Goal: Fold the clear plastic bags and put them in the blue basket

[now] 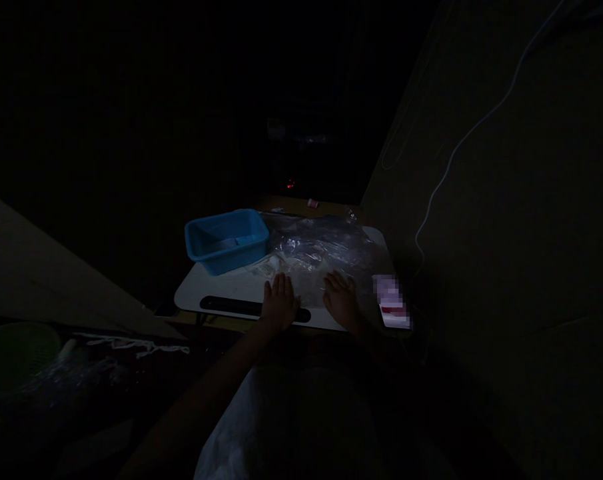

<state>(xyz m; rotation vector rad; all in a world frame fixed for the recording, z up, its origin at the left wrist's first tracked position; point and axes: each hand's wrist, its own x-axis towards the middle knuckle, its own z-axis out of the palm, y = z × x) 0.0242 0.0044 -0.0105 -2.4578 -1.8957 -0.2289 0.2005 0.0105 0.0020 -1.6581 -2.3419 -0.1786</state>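
The scene is very dark. My left hand (280,302) rests palm down near the front edge of a small white table (216,283), its fingers pointing forward. To its right, my right hand (340,298) lies on clear plastic with its fingers somewhat apart. Crumpled, shiny clear plastic (316,247) spreads over the table beyond both hands. A blue basin (228,257) stands on the table's left side; what lies inside it is too dim to make out. Neither hand visibly grips anything.
A lit phone (394,307) is at the table's right edge. A white cable (451,157) hangs along the right wall. A small pink and white item (312,203) sits behind the table. At lower left is a green basket (18,357) beside plastic scraps.
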